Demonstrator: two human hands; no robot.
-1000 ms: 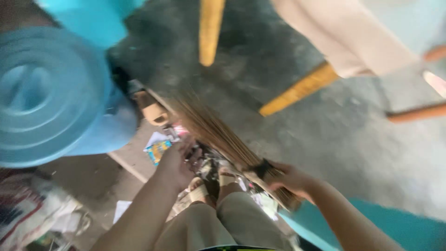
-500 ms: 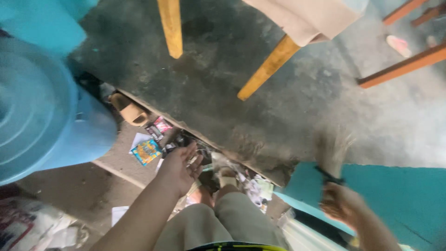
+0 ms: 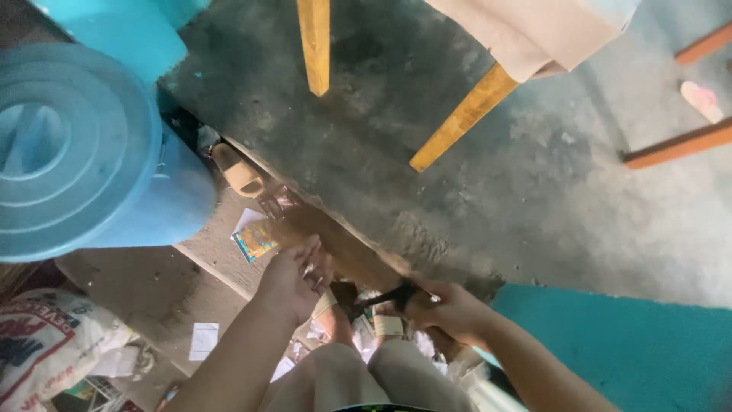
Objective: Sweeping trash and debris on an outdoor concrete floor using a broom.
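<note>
I see my right hand point(image 3: 450, 309) clenched around the broom point(image 3: 381, 294), left hand point(image 3: 293, 278) half-open beside it; a loose grip might scatter the wrappers point(image 3: 255, 240).

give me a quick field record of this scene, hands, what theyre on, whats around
view: head camera looking down at floor and own legs
left hand: fingers curled by a blurred brown broom-like bundle, grip unclear
right hand: closed on a dark handle
floor: dark stained concrete
left side: blue lidded barrel, printed sack
near hands: colourful wrapper, sandal, paper scraps
above: yellow wooden legs, beige cloth
right: teal surface
</note>
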